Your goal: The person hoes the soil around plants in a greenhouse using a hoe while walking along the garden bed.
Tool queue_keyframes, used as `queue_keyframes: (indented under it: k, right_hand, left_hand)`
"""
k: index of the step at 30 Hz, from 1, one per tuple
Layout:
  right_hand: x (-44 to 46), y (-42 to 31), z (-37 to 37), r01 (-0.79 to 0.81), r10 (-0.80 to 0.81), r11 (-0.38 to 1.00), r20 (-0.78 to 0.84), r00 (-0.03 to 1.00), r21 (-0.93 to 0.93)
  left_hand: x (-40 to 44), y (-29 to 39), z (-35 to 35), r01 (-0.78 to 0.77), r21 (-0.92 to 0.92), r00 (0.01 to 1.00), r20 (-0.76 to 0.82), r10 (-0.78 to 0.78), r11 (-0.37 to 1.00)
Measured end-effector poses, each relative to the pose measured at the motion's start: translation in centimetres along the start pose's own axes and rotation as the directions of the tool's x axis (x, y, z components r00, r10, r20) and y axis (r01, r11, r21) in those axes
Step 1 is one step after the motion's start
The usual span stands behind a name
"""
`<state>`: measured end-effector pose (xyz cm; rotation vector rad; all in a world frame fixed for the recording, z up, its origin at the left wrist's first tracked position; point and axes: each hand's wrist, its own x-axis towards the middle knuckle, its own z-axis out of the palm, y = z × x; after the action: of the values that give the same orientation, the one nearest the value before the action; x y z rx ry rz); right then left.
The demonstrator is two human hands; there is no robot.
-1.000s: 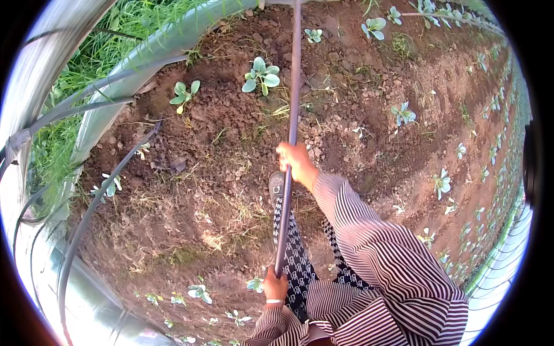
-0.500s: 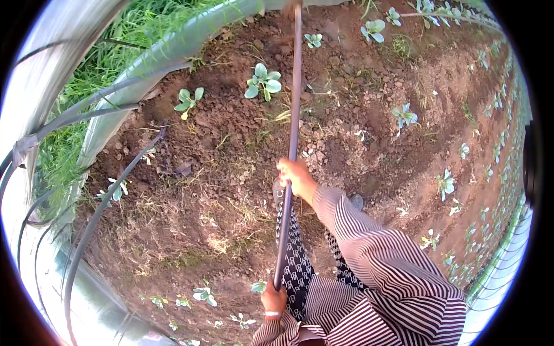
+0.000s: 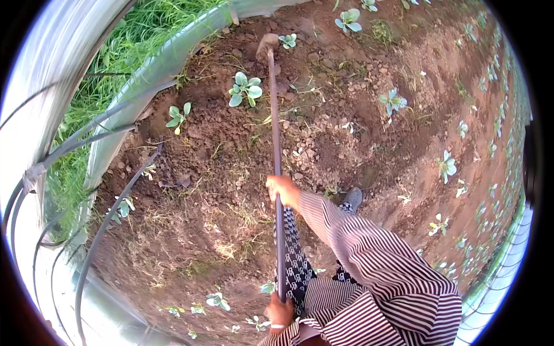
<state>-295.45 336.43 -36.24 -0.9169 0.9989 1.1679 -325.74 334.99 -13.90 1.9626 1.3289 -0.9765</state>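
Observation:
A long-handled hoe runs nearly upright through the middle of the view. Its soil-coated head rests on or just over the brown soil at the top, beside a small seedling. Around the lower end of the handle my left hand is closed. Farther up the handle, my right hand grips it with fingers wrapped round. A larger leafy plant grows left of the handle, below the hoe head.
Plastic sheeting and dark hoops curve along the left, with tall grass behind. Rows of seedlings grow at the right. Dry weeds lie left of the handle; a shoe shows near my right forearm.
The hoe head has come into view at the top, and the handle's upper part has swung left. Both hands have shifted lower in the view, still around the handle.

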Motion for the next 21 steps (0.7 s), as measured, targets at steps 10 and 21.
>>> queue_keyframes:
  k: [10,21]
  right_hand:
    - [-9.8,-6.5,-7.1,0.092,-0.193,0.965,0.427,0.883,0.246]
    - [-5.0,-5.9,-29.2,0.215,-0.232,0.918,0.012,0.973,0.334]
  left_hand:
    - [-4.4,3.4,4.9,-0.141,0.005,0.975,-0.173,0.14,0.99]
    - [-12.6,15.7,10.5,-0.312,0.161,0.934,0.23,0.272,0.936]
